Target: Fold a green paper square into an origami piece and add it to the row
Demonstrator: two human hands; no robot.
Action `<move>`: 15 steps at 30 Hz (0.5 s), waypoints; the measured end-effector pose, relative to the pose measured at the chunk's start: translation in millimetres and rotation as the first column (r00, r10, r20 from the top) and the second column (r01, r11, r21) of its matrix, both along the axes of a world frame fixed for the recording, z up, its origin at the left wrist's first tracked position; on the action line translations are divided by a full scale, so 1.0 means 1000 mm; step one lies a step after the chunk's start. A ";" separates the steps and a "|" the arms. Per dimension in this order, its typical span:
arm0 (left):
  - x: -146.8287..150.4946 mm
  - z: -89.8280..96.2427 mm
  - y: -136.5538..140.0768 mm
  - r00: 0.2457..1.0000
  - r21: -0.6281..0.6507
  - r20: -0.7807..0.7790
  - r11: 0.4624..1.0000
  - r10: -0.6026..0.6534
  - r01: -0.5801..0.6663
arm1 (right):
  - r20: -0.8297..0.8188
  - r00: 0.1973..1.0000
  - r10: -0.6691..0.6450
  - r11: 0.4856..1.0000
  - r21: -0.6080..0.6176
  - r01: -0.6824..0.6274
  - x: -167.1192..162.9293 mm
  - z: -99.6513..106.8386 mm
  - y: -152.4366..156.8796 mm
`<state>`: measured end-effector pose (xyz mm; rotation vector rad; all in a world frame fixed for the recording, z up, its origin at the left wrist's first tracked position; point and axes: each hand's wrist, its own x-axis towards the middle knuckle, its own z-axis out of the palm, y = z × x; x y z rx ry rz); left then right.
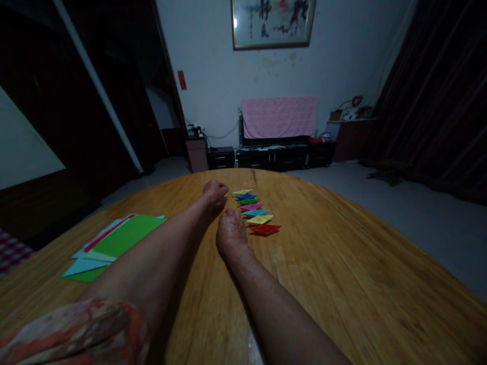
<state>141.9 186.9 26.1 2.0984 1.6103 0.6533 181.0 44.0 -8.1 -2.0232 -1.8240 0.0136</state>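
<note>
While both forearms stretch across the wooden table, the left hand is curled shut on nothing visible and the right hand rests knuckles-up, its fingers bent under so their spread cannot be told. Just right of the fingers runs a row of folded paper shapes, with nothing between; a stack of flat coloured sheets lies well left. No legible writing shows.

dim room, light glare on the framed picture at 12 o'clock; edges bowed by wide lens, foreground blurred.
</note>
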 end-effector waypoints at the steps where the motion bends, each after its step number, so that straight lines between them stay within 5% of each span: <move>1: -0.005 0.004 -0.004 1.000 0.027 -0.017 1.000 0.010 -0.009 | 0.006 1.000 0.016 1.000 -0.008 -0.016 0.000 0.001 -0.001; 9: -0.078 0.020 -0.069 0.933 0.109 -0.339 0.990 0.117 -0.085 | 0.108 0.991 0.075 0.995 0.054 -0.081 0.000 -0.005 0.001; 15: -0.153 0.028 -0.102 0.778 0.040 -0.540 0.933 0.321 -0.358 | 0.118 0.986 0.119 0.990 0.063 -0.127 -0.008 -0.007 0.000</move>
